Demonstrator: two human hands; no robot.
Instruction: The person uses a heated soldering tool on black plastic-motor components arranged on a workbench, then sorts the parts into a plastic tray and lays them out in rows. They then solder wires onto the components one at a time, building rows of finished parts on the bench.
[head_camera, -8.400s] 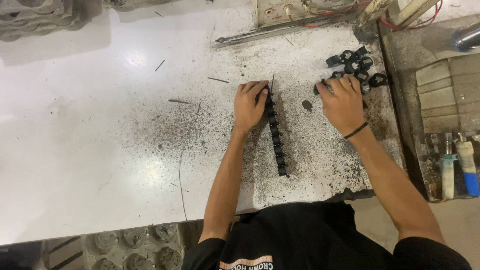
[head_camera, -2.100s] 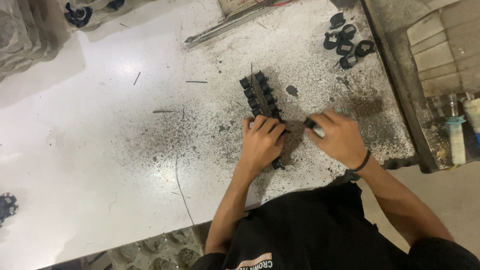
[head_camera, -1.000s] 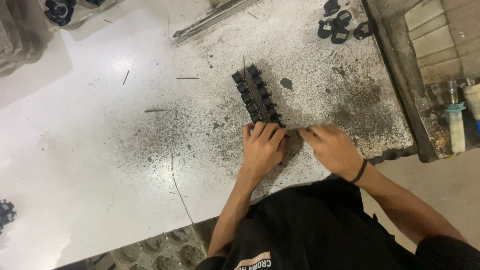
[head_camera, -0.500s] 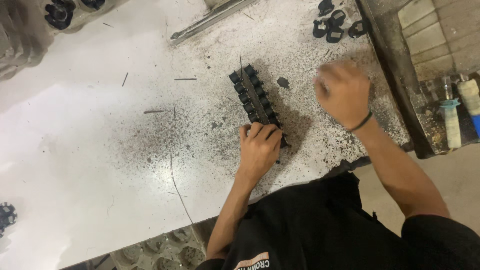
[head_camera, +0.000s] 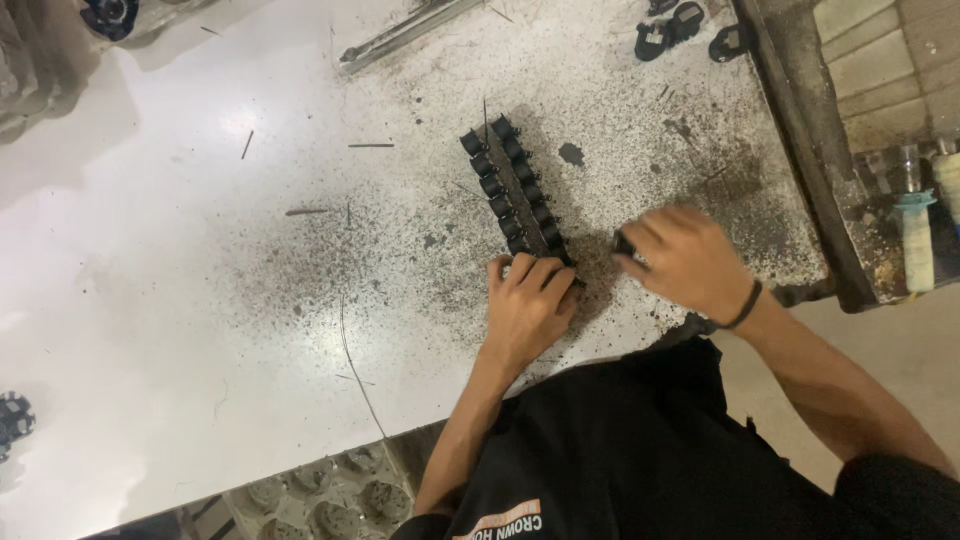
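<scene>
Left hand (head_camera: 528, 305) lay fingers-down, pressing the near end of the double row of black parts (head_camera: 512, 190) mid-table. Right hand (head_camera: 685, 260) pinched one small black part (head_camera: 624, 243) just right of it. Row mostly filled; loose parts (head_camera: 685, 22) remained far right.

White worktable (head_camera: 150, 330), its right part speckled with dark grit. Metal bar (head_camera: 405, 32) lying slantwise at the top edge. Three loose black rings (head_camera: 685, 25) near the top right corner. Thin dark pins (head_camera: 370, 146) scattered left of centre. Dark smudge (head_camera: 571, 154) on the gritty patch. Pale bottle with a blue-green collar (head_camera: 915, 235) standing beyond the table's right edge. Moulded grey tray (head_camera: 320, 495) below the near edge.
</scene>
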